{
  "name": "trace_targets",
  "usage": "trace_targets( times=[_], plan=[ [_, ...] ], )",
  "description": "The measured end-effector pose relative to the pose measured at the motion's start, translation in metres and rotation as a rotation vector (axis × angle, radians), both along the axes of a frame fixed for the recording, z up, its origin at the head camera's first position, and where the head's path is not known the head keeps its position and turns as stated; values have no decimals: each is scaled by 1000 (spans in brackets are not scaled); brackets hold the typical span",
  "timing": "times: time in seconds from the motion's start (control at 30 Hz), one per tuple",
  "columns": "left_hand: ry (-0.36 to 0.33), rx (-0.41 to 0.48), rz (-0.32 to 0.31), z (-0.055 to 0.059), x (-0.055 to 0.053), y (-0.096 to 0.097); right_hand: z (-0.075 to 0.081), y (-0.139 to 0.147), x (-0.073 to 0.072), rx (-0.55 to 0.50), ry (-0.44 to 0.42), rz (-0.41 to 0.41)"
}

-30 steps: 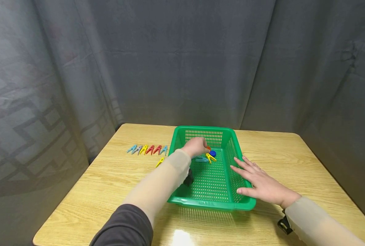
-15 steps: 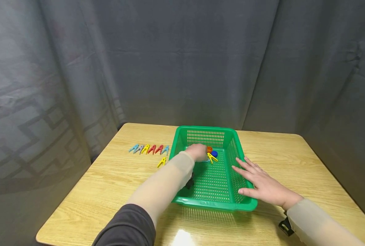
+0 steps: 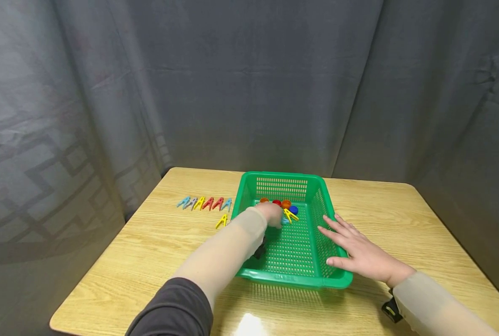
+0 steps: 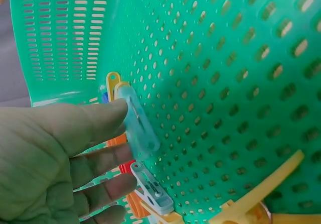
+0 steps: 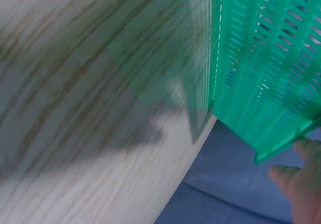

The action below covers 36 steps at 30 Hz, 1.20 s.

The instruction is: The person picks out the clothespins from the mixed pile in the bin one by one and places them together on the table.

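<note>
My left hand (image 3: 272, 213) is inside the green basket (image 3: 291, 280), near its far end. In the left wrist view, its thumb and index finger pinch a light blue clothespin (image 4: 141, 126). Below that lies a pale grey-blue clothespin (image 4: 151, 189), close to the other fingertips. A yellow clothespin (image 3: 291, 215) sits just right of the hand in the head view. Red (image 3: 277, 203), orange and blue bottle caps (image 3: 293, 210) lie beyond it. My right hand (image 3: 356, 254) rests over the basket's right rim, fingers spread and straight.
Left of the basket, several clothespins (image 3: 208, 203) stand in a row on the wooden table (image 3: 157, 242). One yellow clothespin (image 3: 221, 221) lies nearer, close to the basket's left wall. Grey curtains (image 3: 249, 93) hang behind the table.
My left hand has shifted slightly nearer and down inside the basket, uncovering red and orange caps behind it. The right hand has stayed on the rim.
</note>
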<state>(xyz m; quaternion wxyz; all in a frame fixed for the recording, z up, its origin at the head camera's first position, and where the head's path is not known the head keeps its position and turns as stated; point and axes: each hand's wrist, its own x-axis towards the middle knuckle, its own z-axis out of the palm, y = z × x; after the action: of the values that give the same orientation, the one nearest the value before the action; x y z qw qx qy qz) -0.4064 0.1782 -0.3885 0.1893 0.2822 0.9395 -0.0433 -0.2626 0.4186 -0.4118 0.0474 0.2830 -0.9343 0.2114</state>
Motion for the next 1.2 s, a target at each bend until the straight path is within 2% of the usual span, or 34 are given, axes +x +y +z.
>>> trace_targets(
  times=[0.23,0.5,0.73,0.93,1.1,1.2],
  plan=[
    [-35,44,-41,-2,-1,0,-1,0,0,-2,0,0],
    [-25,1,51,-12,-7,3,-1,1,0,-5,0,1],
    [-37,-57,24,-19,-11,4,-1,0,0,-6,-1,3],
    [-49,-61,38,-18,-8,5,0,1,0,-8,-2,4],
    [-30,-74,10,-16,-5,6,1,0,0,-10,-4,5],
    [-11,-39,8,-15,-6,5,1,0,0,-12,-4,6]
  ],
)
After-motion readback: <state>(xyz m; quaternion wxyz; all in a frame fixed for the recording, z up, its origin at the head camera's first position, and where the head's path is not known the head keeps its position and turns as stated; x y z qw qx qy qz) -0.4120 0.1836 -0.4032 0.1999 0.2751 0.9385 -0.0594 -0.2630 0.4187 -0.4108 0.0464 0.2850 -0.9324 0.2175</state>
